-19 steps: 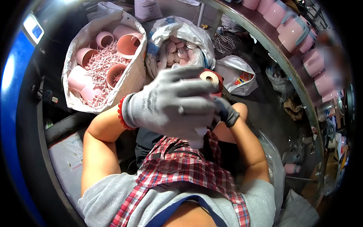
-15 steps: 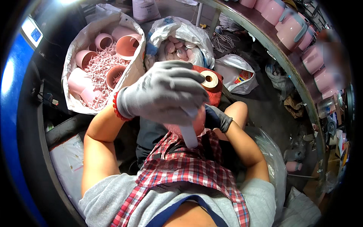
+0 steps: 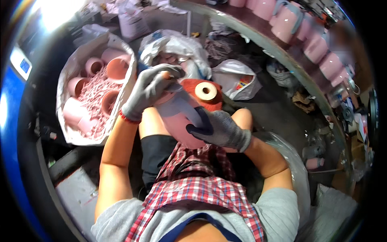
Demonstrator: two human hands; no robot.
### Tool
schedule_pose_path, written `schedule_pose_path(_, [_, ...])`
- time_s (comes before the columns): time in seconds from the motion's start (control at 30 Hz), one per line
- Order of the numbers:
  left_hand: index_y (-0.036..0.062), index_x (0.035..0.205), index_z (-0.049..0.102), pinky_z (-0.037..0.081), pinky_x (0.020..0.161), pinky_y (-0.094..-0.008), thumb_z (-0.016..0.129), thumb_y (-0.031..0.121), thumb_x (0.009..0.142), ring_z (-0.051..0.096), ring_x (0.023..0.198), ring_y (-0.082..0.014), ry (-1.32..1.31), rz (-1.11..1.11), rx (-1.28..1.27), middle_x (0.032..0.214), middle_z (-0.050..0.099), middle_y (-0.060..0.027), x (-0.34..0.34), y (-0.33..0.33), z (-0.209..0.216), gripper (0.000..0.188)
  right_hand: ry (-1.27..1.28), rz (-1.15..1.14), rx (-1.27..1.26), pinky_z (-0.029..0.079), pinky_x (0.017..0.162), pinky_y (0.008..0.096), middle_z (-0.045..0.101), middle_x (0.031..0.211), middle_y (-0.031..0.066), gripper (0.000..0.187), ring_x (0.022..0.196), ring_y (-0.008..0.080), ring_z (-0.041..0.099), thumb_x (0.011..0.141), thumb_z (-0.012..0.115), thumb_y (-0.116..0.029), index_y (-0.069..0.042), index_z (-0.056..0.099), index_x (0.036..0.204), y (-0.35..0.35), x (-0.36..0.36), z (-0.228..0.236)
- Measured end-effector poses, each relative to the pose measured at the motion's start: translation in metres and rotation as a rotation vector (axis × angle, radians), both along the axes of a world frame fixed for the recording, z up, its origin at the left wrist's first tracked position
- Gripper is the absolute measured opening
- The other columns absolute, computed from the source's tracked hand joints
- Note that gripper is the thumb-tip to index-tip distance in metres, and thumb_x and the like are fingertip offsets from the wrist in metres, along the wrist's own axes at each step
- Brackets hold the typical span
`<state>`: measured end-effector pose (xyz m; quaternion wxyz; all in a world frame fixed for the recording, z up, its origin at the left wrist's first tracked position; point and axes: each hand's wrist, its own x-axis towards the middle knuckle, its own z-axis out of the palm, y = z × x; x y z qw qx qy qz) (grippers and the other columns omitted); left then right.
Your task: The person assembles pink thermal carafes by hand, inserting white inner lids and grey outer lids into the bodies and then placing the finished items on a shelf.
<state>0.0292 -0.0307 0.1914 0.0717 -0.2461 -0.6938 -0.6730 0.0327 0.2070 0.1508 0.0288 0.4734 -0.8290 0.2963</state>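
Note:
A pink plastic jug with a grey handle is tilted above my lap. My right hand, in a grey glove with dark-coated fingers, grips its side by the handle. My left hand, in a grey glove with one bare fingertip, has its fingers bent round the jug's top end; that end is partly hidden. Just beyond the jug, a pale ring-shaped disc with a central hole rests on a red cloth-covered support.
On the left stands a white sack of pink cups and small pink pieces. Another white sack sits ahead, beside a white plastic bag. A bench with pink jugs curves along the right. A blue machine borders the far left.
My left hand has moved left and back from in front of the jug to its top end. My right hand and the jug's handle have come into full view. The head view has shifted.

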Motion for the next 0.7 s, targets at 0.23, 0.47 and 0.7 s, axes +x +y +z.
schedule_pose_path(0.23, [-0.0004, 0.132, 0.043, 0.037, 0.103, -0.0368, 0.031, 0.041, 0.100, 0.050, 0.119, -0.0228, 0.139, 0.410, 0.183, 0.131, 0.050, -0.0124, -0.009, -0.063, -0.042, 0.054, -0.512, -0.163, -0.668, 0.049, 0.058, 0.0249, 0.062, 0.085, 0.0039, 0.032, 0.068, 0.0085, 0.058, 0.088, 0.062, -0.005, -0.001, 0.049, 0.117, 0.067, -0.041, 0.088])
schedule_pose_path(0.47, [-0.0009, 0.132, 0.042, 0.037, 0.103, -0.0358, 0.036, 0.026, 0.100, 0.048, 0.120, -0.0236, -0.197, 1.011, 0.559, 0.130, 0.050, -0.0105, 0.060, -0.241, -0.168, 0.042, 0.250, -0.618, -0.776, 0.046, 0.064, 0.0230, 0.059, 0.088, 0.0031, 0.031, 0.075, 0.0090, 0.057, 0.090, 0.060, -0.012, -0.001, 0.053, 0.118, 0.220, -0.161, 0.182])
schedule_pose_path(0.7, [-0.0025, 0.109, 0.057, 0.045, 0.090, -0.0326, 0.056, 0.010, 0.089, 0.056, 0.097, -0.0208, -0.010, 1.790, -0.209, 0.106, 0.060, -0.0096, 0.228, -0.387, -0.280, 0.024, 0.110, -0.709, -0.586, 0.047, 0.071, 0.0258, 0.056, 0.106, 0.0047, 0.038, 0.086, 0.0125, 0.056, 0.095, 0.050, -0.023, -0.005, 0.047, 0.128, 0.308, -0.269, 0.195])
